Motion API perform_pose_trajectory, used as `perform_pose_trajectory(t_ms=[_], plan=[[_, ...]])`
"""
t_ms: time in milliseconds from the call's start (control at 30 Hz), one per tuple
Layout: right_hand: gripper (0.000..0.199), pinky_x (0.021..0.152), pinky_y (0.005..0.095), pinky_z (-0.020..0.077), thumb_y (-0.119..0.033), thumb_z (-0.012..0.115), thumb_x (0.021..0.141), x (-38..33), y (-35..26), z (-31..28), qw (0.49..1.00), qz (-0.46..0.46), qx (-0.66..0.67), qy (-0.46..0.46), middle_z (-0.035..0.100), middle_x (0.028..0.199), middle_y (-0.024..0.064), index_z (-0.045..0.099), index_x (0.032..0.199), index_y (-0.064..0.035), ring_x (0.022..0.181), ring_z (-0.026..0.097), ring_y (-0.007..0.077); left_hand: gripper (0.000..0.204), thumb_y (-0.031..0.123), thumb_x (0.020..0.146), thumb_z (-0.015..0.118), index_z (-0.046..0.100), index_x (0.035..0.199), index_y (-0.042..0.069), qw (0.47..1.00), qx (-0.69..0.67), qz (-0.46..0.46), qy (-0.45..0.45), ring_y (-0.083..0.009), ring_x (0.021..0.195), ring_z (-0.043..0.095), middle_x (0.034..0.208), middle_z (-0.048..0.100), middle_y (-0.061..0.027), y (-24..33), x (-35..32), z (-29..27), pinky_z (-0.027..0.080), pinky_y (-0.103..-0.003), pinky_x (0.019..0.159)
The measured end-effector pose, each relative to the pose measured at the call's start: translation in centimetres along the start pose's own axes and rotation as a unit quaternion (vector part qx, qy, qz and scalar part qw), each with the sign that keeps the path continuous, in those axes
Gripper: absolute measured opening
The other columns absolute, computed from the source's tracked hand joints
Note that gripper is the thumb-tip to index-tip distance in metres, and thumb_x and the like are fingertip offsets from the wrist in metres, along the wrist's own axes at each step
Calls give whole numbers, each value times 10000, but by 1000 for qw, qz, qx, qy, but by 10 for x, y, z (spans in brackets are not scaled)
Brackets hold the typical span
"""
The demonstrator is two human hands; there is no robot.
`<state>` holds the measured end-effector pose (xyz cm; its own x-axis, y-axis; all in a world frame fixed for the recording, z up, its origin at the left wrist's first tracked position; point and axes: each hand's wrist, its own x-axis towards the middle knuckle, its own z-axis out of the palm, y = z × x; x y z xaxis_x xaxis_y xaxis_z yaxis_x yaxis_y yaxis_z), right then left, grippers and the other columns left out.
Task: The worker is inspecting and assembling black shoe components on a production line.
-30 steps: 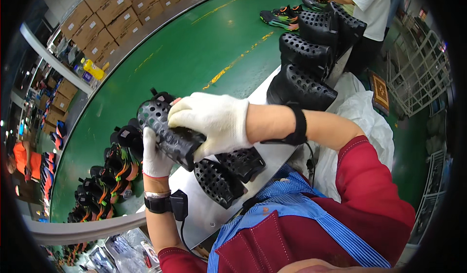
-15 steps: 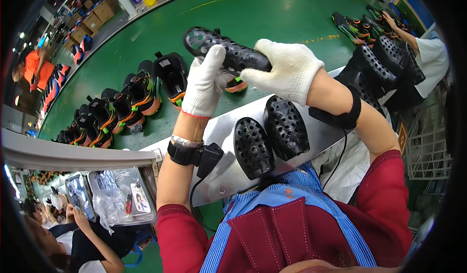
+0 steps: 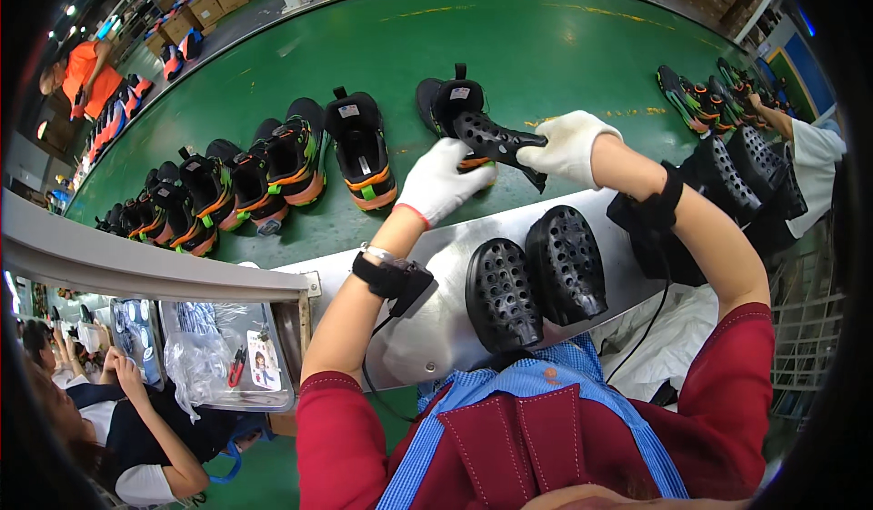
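Observation:
My gloved right hand [image 3: 571, 150] grips one end of a black perforated shoe last [image 3: 491, 139], whose other end slants over the opening of a black sneaker [image 3: 455, 94] with an orange sole. Low on that sneaker, my gloved left hand [image 3: 446, 183] has its fingers and thumb around the near end, partly covering it. Two more perforated lasts, a left one [image 3: 503, 294] and a right one [image 3: 566, 265], lie side by side on the metal ledge [image 3: 418, 333] closest to me. Just left of my left hand stands another black sneaker [image 3: 360, 151].
A row of sneakers [image 3: 214, 192] runs left along the green belt [image 3: 391, 51]. More black lasts [image 3: 727, 174] are piled at right, near a co-worker's arm [image 3: 773, 115]. A metal rail [image 3: 145, 260] and a tray [image 3: 264, 401] with plastic bags stand at left. Another co-worker sits lower left.
My left hand has let go of the last and moved to the sneaker. The last has tilted down over the shoe opening, held by my right hand. The whole view has shifted slightly.

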<state>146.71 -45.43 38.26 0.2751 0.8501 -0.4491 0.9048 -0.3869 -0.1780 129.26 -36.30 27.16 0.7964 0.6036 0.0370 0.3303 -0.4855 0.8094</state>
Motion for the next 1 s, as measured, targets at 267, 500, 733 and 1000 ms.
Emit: perform_pose_trajectory(t_ms=[267, 500, 733, 1000], plan=[[469, 629, 421, 500, -374, 530, 745, 61, -22, -23, 997, -34, -54, -44, 638, 726, 255, 679, 818, 65, 638, 620, 372, 292, 266, 834, 665, 667, 1031, 50, 989, 146, -3, -26, -367, 975, 614, 1029, 616, -178, -15, 21, 19, 497, -405, 830], [295, 714, 447, 531, -191, 556, 771, 105, -32, 18, 990, -101, -96, 37, 667, 896, 264, 707, 931, 6, 843, 675, 410, 302, 264, 792, 673, 687, 1006, 51, 989, 139, -26, -51, -366, 968, 626, 1052, 644, -170, -25, 29, 22, 505, -410, 840], [305, 816, 432, 543, -282, 566, 885, 140, -34, 64, 981, -124, -143, 51, 701, 998, 185, 703, 1043, -59, 922, 682, 346, 431, 520, 789, 651, 698, 913, 110, 932, 170, -177, -266, -216, 593, 662, 688, 677, -84, -30, 68, 30, 542, -326, 587], [268, 808, 421, 547, -245, 575, 864, 118, -28, 40, 969, -183, -166, 4, 700, 1001, 177, 722, 984, -56, 928, 683, 339, 443, 457, 790, 663, 708, 975, 57, 902, 233, -149, -332, -201, 596, 677, 742, 700, -98, -15, 68, 17, 546, -308, 597]])
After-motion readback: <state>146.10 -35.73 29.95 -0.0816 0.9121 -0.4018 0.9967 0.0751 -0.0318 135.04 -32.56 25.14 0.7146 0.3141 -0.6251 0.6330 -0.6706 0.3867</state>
